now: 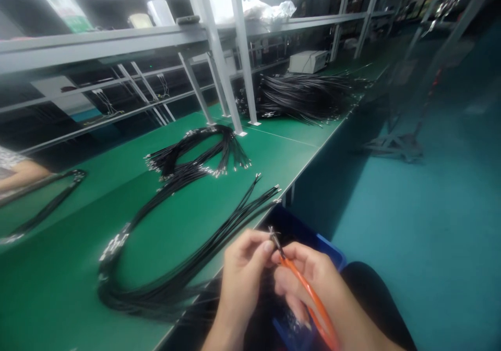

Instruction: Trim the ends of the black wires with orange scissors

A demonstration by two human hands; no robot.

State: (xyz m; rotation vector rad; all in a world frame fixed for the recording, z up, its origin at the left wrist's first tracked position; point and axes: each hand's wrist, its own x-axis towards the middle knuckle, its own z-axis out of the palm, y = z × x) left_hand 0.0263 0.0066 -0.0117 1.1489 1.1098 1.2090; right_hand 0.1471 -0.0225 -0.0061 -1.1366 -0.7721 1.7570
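Note:
My left hand (245, 267) is closed in a pinch near the table's front edge, its thumb and forefinger on the end of a black cable. My right hand (309, 278) is wrapped round orange-handled cutters (311, 293), whose metal tips meet the cable end at my left fingertips. A long bundle of black cables (172, 283) curves over the green table (164, 236) beside my left hand, with metal ends towards the table edge. Farther back, a coiled black bundle (195, 155) lies on the table.
Below my hands is a blue bin (332, 252). A large cable pile (301, 95) and a white box (308, 61) stand at the back. White shelf posts (223, 64) rise from the table. At the far left, another person's arm (27, 173) rests near a cable loop (50, 205).

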